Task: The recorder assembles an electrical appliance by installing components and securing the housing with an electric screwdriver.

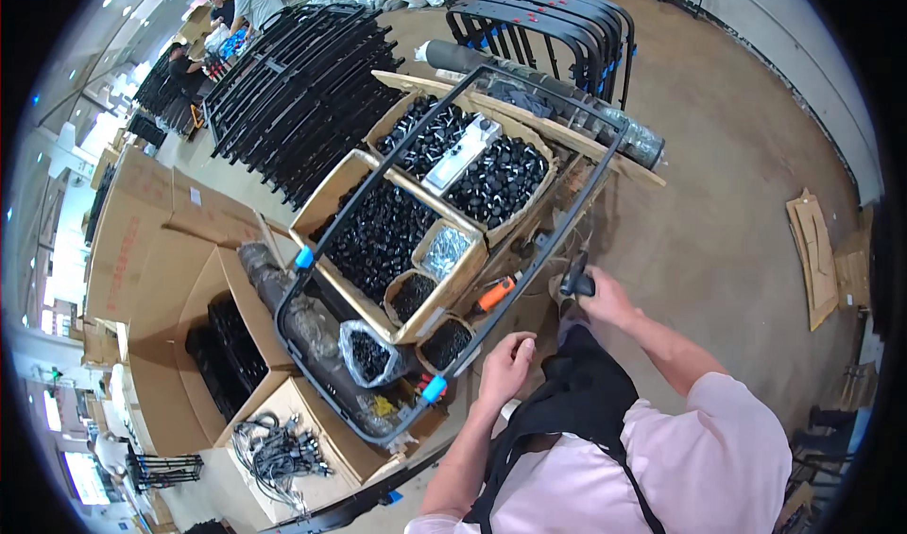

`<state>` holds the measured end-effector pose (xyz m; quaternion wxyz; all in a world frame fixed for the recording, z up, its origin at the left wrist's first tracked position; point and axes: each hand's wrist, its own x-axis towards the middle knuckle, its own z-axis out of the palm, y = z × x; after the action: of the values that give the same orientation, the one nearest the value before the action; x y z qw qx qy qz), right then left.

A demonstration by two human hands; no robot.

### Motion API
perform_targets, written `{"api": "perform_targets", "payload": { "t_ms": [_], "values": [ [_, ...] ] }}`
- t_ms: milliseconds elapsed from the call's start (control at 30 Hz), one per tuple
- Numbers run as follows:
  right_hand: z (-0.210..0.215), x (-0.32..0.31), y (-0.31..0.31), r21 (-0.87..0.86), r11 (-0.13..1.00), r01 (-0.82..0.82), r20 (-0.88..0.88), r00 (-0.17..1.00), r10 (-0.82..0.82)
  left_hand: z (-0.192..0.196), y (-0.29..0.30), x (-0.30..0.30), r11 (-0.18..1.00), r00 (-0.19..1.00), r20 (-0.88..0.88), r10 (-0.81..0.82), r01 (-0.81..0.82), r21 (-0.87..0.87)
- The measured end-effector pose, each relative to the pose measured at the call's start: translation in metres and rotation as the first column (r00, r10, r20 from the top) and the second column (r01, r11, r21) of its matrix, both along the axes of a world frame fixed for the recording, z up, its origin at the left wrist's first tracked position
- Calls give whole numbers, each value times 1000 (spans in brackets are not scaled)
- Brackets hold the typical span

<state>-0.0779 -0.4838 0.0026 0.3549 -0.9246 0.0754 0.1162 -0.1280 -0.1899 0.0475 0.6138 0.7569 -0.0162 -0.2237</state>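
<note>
My right hand [609, 298] is wrapped round the grip of a black pistol-shaped power tool [577, 279], just off the right side of a black metal tube frame [561, 234]. That frame has rounded corners and blue pieces [435, 388] on its tubes, and lies over boxes of small parts. My left hand [509, 370] is curled closed near the frame's near right side; whatever its fingers may hold is hidden. An orange-handled tool [495, 294] rests inside the frame, between my hands and the boxes. Beside it stands a small container of dark screws [445, 344].
Cardboard boxes hold black caps [387, 232] and silver hardware [446, 250]. A tall open carton [161, 373] with black parts stands left, near a bundle of cables [279, 454]. Stacked black frames [302, 90] and upright frames [557, 24] stand beyond. Other people [250, 9] work at far left.
</note>
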Motion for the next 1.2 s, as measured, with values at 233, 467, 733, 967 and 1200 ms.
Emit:
{"api": "perform_targets", "payload": {
  "t_ms": [233, 467, 733, 967, 1200],
  "values": [
    [-76, 173, -68, -172, 985, -4, -27, 1000, 0, -10, -82, 215, 944, 943, 325, 72, -169, 283],
    [-110, 258, -79, -110, 994, -27, -127, 992, 13, -102, -127, 377, 606, 942, 317, 111, -317, 730],
    [19, 248, -127, 159, 765, -624, -464, 637, 616, -120, -131, 403, 549, 957, 244, 160, -292, 783],
    [37, 358, -32, 128, 704, -699, 289, 705, 648, -93, -70, 400, 776, 810, 172, 561, -586, 232],
    [-87, 419, 28, -268, 667, -695, 169, 647, 743, -20, -112, 533, 909, 899, 155, 410, -417, 18]
  ]
}}
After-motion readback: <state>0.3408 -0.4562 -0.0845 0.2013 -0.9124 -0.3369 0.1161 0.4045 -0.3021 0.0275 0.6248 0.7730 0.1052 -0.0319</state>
